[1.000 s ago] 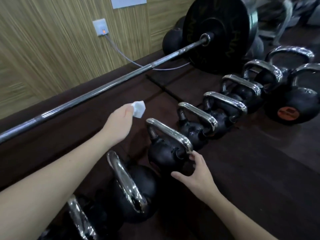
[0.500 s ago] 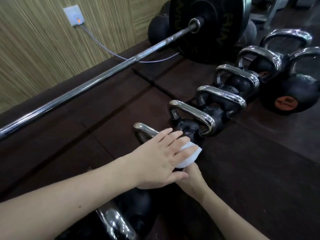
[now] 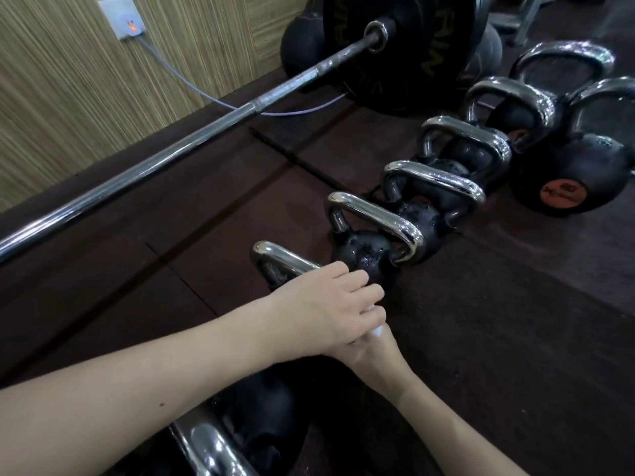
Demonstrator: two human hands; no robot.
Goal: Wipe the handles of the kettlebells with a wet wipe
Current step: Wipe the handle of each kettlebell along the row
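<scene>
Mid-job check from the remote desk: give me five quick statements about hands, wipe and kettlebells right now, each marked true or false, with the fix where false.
1. The left hand is closed over a chrome kettlebell handle. True.
2. The wet wipe lies loose on the floor beside the row. False: only a white sliver shows, tucked under the left hand's fingers.
3. The right hand is lifted clear of the kettlebells. False: it sits low beside the kettlebell being wiped, partly under the left hand.
4. A barbell lies on the floor between the kettlebell row and the wall. True.
5. Every kettlebell has an orange disc on its side. False: a clear orange disc shows on the large kettlebell at far right.
</scene>
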